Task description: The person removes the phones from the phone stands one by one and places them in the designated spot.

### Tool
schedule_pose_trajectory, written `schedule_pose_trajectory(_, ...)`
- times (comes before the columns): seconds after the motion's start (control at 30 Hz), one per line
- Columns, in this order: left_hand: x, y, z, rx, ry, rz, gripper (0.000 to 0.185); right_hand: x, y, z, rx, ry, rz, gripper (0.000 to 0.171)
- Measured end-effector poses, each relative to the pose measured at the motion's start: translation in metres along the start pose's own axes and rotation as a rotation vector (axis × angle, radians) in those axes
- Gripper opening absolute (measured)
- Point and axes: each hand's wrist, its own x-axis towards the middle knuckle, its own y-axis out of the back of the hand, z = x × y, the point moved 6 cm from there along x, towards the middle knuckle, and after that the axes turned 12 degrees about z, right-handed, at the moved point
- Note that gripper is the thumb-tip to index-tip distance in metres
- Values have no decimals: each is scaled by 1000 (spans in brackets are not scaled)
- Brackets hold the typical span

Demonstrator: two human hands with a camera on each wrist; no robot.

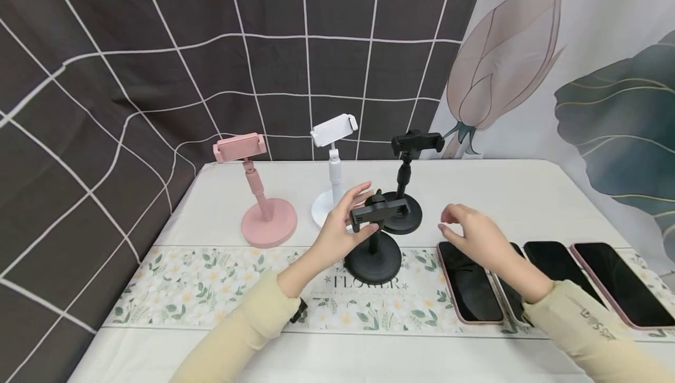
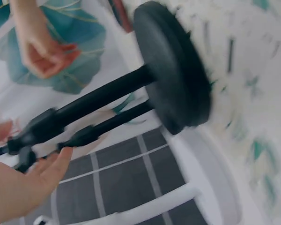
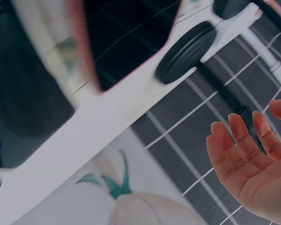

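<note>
Probably bottom-heavy and rigid, the near black phone stand (image 1: 372, 236) is best taken at its stem (left hand (image 1: 343, 228) touches its clamp with relaxed fingers; right hand (image 1: 471, 233) loosely curled, holding nothing).

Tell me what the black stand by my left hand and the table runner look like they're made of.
The black stand looks like matte moulded plastic: dull even sheen on its round base and clamp; any weight inside can't be told. The table runner looks like printed fabric or vinyl, flat with a floral pattern; which one is unclear.
</note>
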Motion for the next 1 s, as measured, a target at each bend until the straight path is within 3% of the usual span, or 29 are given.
schedule_pose_trajectory(0.2,-3,-15,-27,25,158,-98,56,-3,-17,-17,16,36,-5,8)
schedule_pose_trajectory(0.3,-5,-21,-31,39,179,-148,41,-6,-21,-20,3,52,-1,8)
schedule_pose_trajectory(0.53,2,-28,-28,89,145,-167,27,-15,-23,-32,-25,102,-37,9)
schedule_pose_trajectory(0.77,25,-46,-16,88,107,-220,27,-37,-27,-50,-64,190,-219,16)
schedule_pose_trajectory(1.0,58,-83,13,168,-33,-291,30,-61,-36,-73,24,288,-408,18)
